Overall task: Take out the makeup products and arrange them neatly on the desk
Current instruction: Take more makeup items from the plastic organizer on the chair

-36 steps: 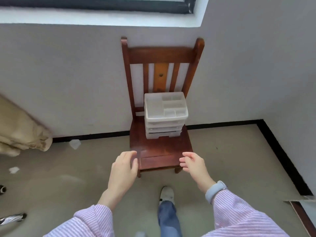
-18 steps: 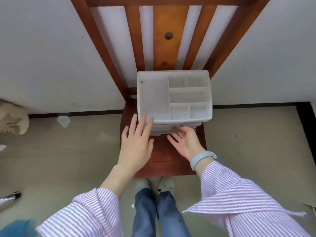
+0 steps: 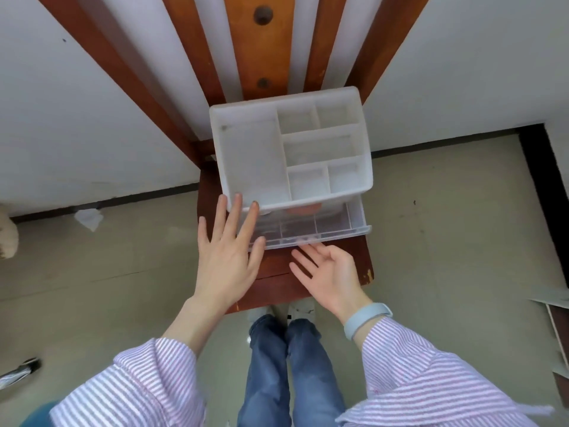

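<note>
A frosted plastic organiser (image 3: pixel 252 155) sits on a wooden chair (image 3: pixel 308 282), its clear ribbed drawer (image 3: pixel 311 231) pulled out. The left hand (image 3: pixel 228 254) lies flat, fingers straight, against the organiser's front corner. The right hand (image 3: pixel 332 275), palm up and relaxed, touches the drawer's front edge.

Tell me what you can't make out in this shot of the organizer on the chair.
- Head view: drawer contents, mostly hidden under the organizer top; only a reddish patch shows.
- Right hand fingertips, tucked under the drawer front.
- Lower drawers, hidden behind the open one.
- Chair top, cut off by the frame edge.
</note>
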A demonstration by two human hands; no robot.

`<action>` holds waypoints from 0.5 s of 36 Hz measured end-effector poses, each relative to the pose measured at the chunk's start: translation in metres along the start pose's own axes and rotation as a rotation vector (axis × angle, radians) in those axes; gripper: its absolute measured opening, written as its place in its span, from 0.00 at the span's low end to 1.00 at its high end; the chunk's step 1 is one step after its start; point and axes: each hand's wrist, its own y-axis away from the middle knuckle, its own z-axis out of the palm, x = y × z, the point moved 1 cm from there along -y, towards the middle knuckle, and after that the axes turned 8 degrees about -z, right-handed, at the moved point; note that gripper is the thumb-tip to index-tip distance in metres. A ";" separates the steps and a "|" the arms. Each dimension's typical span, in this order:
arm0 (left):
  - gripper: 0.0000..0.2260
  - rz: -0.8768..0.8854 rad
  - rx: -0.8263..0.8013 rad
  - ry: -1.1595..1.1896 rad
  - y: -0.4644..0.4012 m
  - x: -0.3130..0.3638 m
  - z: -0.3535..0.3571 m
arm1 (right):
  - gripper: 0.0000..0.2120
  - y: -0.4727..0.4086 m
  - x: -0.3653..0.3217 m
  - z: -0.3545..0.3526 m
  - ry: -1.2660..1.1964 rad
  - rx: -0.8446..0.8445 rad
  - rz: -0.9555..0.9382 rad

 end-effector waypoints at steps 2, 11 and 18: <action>0.23 -0.015 0.052 0.070 0.005 0.003 0.000 | 0.17 0.007 0.002 -0.006 0.022 0.016 -0.007; 0.12 0.216 0.216 -0.062 0.019 0.010 0.030 | 0.07 0.026 -0.009 -0.010 1.249 0.256 -0.630; 0.07 0.148 0.299 -0.022 0.015 0.008 0.039 | 0.16 0.015 -0.018 -0.021 2.056 -0.043 -1.264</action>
